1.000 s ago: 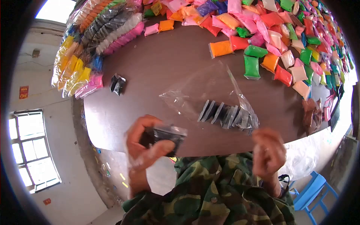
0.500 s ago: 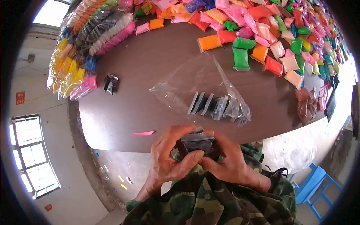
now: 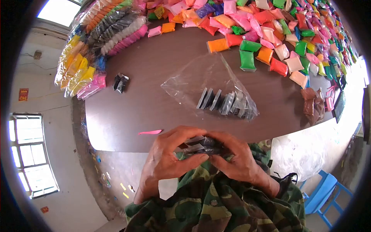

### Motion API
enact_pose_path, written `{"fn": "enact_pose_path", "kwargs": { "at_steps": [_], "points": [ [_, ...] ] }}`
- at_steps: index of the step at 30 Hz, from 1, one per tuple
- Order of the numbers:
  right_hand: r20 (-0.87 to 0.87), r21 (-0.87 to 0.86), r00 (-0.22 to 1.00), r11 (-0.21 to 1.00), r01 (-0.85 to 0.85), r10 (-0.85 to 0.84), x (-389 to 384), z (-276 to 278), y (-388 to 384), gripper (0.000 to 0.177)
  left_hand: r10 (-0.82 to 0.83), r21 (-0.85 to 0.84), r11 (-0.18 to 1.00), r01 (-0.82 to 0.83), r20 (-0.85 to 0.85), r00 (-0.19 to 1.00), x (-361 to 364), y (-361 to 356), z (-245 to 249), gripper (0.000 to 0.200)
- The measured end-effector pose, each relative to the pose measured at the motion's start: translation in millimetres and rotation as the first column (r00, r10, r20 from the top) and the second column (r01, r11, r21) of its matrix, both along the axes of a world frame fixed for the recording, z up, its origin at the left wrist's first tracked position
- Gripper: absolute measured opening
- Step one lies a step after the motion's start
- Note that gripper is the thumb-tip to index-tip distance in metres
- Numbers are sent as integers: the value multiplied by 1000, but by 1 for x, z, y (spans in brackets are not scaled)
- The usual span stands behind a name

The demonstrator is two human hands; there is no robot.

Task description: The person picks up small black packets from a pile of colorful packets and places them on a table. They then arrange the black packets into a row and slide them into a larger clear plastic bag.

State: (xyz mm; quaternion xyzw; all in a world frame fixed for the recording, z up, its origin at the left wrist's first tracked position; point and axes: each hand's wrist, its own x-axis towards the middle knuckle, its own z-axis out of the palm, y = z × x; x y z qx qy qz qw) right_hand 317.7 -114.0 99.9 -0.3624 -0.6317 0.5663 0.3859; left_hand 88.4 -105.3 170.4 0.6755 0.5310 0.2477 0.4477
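My left hand (image 3: 170,152) and my right hand (image 3: 234,154) meet in front of my body, just below the table's near edge. Between them they hold black packets (image 3: 204,145) in clear wrapping, stacked together, with fingers over the top and thumbs at the bottom. Beyond my hands on the brown table (image 3: 154,77) lies a clear plastic bag (image 3: 193,83) with a row of several black packets (image 3: 216,100) standing on edge in it. A pink plastic knife (image 3: 150,132) lies near the table's front edge. Another black packet (image 3: 120,83) lies to the left.
Many coloured packets (image 3: 247,60) cover the back and right of the table. Bundled bags (image 3: 79,75) of packets are stacked at the left. Brown packets (image 3: 313,106) lie at the right edge. A blue stool (image 3: 322,191) stands on the floor at the lower right.
My fingers have closed further over the packets, which now show as a tilted stack rather than a broad flat face. The camera view has shifted slightly.
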Motion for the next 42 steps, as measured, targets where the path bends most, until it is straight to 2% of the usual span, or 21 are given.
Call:
{"fn": "enact_pose_path", "kwargs": {
  "at_steps": [3,5,8,9,11,12,13,14,17,18,20,21,24,27,33,36,39,42],
  "points": [
    [-23,-124,1000,992,-4,1,4,3,-5,64,-56,73,996,57,-21,998,1,-3,0,52],
    [-52,-180,998,984,16,-26,4,4,-9,64,-34,100,994,39,-54,998,4,-6,1,50],
    [-63,-104,992,989,105,-112,0,-5,-15,64,16,167,986,3,-111,994,4,-7,5,43],
    [-43,-63,988,988,142,-145,1,0,-16,62,34,196,981,-8,-131,991,3,-6,6,41],
    [-6,14,977,977,215,-215,5,12,-17,58,210,196,959,-204,-11,978,-3,4,2,38],
    [12,130,958,951,282,-285,9,9,-17,56,297,187,935,-301,50,954,-6,11,-1,37],
    [20,247,934,907,340,-356,17,2,-15,53,340,227,915,-332,8,940,-9,20,-4,38],
    [17,361,905,847,391,-426,24,-5,-12,50,383,270,893,-361,-32,923,-12,30,-7,38],
    [39,492,758,673,553,-651,46,-20,1,45,450,327,854,-405,-71,890,-15,55,-23,38],
    [77,513,736,659,550,-673,51,-19,4,48,460,332,848,-414,-74,885,-13,60,-28,38],
    [145,556,682,629,543,-717,58,-15,13,53,465,485,800,-353,-131,876,-6,66,-32,36],
    [167,537,693,654,533,-702,59,-16,17,57,469,556,770,-314,-159,869,-2,68,-33,35],
    [264,446,731,752,486,-629,58,-26,28,71,501,603,751,-270,-254,827,8,73,-38,33],
    [278,458,748,767,448,-603,51,-39,38,73,475,567,786,-246,-299,828,13,75,-39,33],
    [244,450,750,756,475,-615,44,-54,42,61,404,546,824,-150,-382,831,14,88,-52,37],
    [217,462,746,739,490,-630,42,-59,41,56,405,522,843,-126,-465,787,16,90,-57,36],
    [184,472,749,726,501,-637,43,-62,42,53,378,435,886,-160,-475,795,21,84,-45,34],
    [164,465,753,723,511,-637,44,-63,42,51,382,557,813,-169,-292,877,12,84,-60,33]
  ]
}}
